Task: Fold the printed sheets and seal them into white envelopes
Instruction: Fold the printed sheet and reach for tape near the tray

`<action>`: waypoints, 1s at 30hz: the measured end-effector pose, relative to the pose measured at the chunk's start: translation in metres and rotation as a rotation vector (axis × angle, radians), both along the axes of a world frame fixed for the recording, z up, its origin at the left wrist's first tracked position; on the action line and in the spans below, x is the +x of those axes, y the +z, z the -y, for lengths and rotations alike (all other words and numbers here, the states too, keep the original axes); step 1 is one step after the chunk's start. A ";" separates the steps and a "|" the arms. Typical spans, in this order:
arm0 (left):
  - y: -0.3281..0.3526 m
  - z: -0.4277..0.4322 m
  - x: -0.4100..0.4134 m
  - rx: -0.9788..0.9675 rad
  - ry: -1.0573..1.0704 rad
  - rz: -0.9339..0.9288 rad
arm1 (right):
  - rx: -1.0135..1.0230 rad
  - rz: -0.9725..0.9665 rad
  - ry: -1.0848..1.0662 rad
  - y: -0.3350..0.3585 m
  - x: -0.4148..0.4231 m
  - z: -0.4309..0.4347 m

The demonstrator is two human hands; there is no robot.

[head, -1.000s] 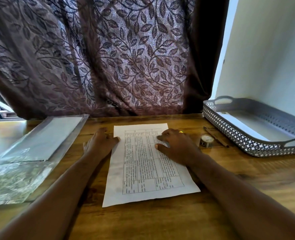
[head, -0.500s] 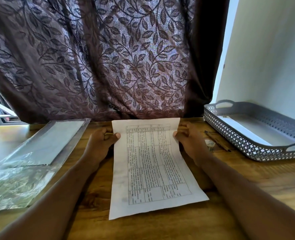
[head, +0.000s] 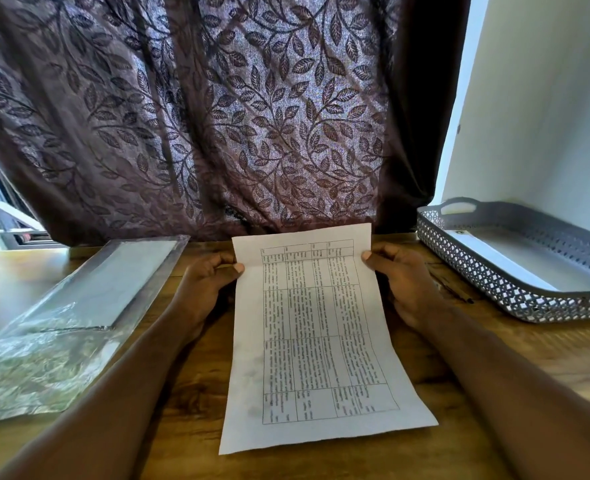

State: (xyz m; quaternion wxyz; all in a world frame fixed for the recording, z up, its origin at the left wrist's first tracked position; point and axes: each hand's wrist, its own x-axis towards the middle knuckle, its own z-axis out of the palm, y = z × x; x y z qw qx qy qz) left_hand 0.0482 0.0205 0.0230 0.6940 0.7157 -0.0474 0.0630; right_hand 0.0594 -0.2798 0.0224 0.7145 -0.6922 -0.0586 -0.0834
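The left hand (head: 205,289) pinches the left edge of the printed sheet (head: 317,341) near its far corner, thumb on top and fingers curled beneath. The right hand (head: 406,287) grips the opposite edge in the same way, thumb tip on the paper's face. Both forearms run in from the lower corners of the frame.

The sheet is white, printed with a ruled table of small dark text that is too fine to read. It is unfolded, with a faint smudge near its lower left. Its long axis runs from lower centre of the frame up towards the curtain (head: 217,116), with its top edge lifted off the wooden table (head: 494,348) and its bottom edge low at the table.

At the left of the frame a clear plastic packet (head: 79,306) holding white envelopes lies on the wood, apart from the left forearm. At the right a grey perforated tray (head: 487,268) sits near the wall, with a pen (head: 454,289) between it and the right hand. Bare wood lies open on both sides of the sheet.
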 end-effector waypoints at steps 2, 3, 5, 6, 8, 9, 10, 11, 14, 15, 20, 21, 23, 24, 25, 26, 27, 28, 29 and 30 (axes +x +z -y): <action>0.000 -0.001 0.000 -0.010 -0.001 -0.002 | -0.008 -0.024 0.041 0.000 0.001 0.000; 0.000 -0.002 0.001 -0.030 -0.003 -0.014 | -0.006 -0.045 0.056 -0.001 0.001 -0.001; -0.002 -0.004 0.003 -0.077 -0.010 -0.038 | 0.020 -0.079 0.068 -0.001 0.001 -0.002; -0.003 -0.005 0.005 -0.097 -0.010 -0.042 | 0.038 -0.089 0.071 -0.001 0.001 -0.002; -0.005 -0.006 0.007 -0.134 -0.018 -0.039 | 0.085 -0.109 0.075 -0.001 0.002 0.000; -0.006 -0.006 0.006 -0.150 -0.032 -0.033 | 0.107 -0.119 0.075 -0.002 0.002 0.001; -0.006 -0.006 0.007 -0.149 -0.041 -0.020 | 0.115 -0.124 0.073 -0.002 0.003 0.002; -0.006 -0.006 0.007 -0.128 -0.038 -0.006 | 0.120 -0.131 0.071 -0.002 0.003 0.003; -0.007 -0.006 0.007 -0.074 0.003 0.005 | 0.187 -0.183 0.128 -0.002 0.003 0.007; -0.008 -0.007 0.007 -0.080 0.013 0.001 | 0.210 -0.192 0.151 -0.001 0.001 0.006; -0.006 0.000 0.006 -0.015 0.014 0.007 | 0.030 -0.074 0.069 -0.003 0.002 -0.002; -0.006 0.000 0.007 0.049 0.020 0.015 | -0.019 -0.055 0.051 -0.004 0.002 -0.004; -0.006 0.001 0.009 0.191 0.031 0.041 | -0.060 -0.038 0.024 -0.005 0.002 -0.007; -0.007 0.000 0.009 0.275 0.037 0.060 | -0.060 -0.038 0.015 -0.004 0.002 -0.009; -0.008 0.000 0.010 0.362 0.035 0.083 | -0.062 -0.042 0.000 -0.003 0.001 -0.010; -0.008 0.000 0.010 0.442 0.028 0.107 | -0.084 -0.035 -0.014 -0.003 0.000 -0.011; -0.008 0.001 0.009 0.507 0.023 0.133 | -0.158 -0.002 -0.043 -0.002 -0.001 -0.013; -0.007 0.002 0.008 0.559 0.025 0.162 | -0.286 0.055 -0.089 -0.002 0.000 -0.014; -0.006 0.003 0.007 0.605 0.034 0.196 | -0.429 0.124 -0.140 -0.002 -0.001 -0.016; -0.005 0.004 0.006 0.651 0.043 0.237 | -0.551 0.184 -0.186 -0.003 -0.002 -0.019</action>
